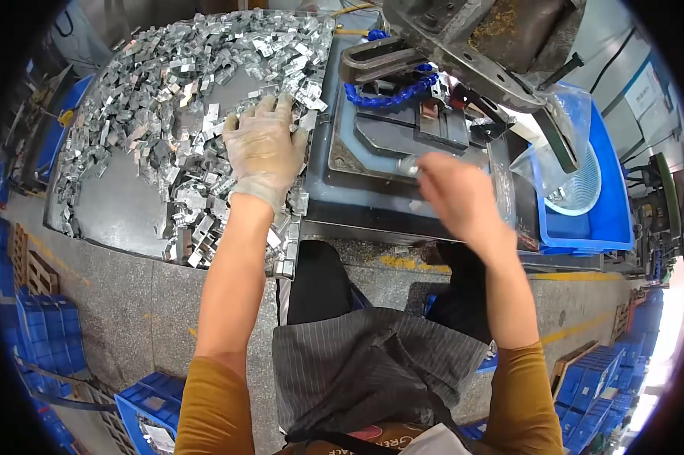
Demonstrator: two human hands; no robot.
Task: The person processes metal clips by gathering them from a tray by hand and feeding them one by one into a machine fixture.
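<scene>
My left hand [264, 144], in a thin translucent glove, lies over the right side of a heap of small silvery metal parts [194, 98]. Its fingers are stretched out and slightly apart, touching the parts. My right hand [459, 193] is closed and smeared by motion, above the front edge of the machine bed [349, 167]. A blurred shiny piece [408, 165] shows at its fingertips; I cannot make out what it is. Beyond that hand sits a dark metal fixture [433, 125] on the bed.
A heavy machine arm [478, 61] overhangs the bed, with a blue segmented hose [391, 100] beneath it. At right, a blue bin [611, 174] holds a pale round basket [584, 189] and clear plastic. Stacked blue crates [50, 326] stand on the floor.
</scene>
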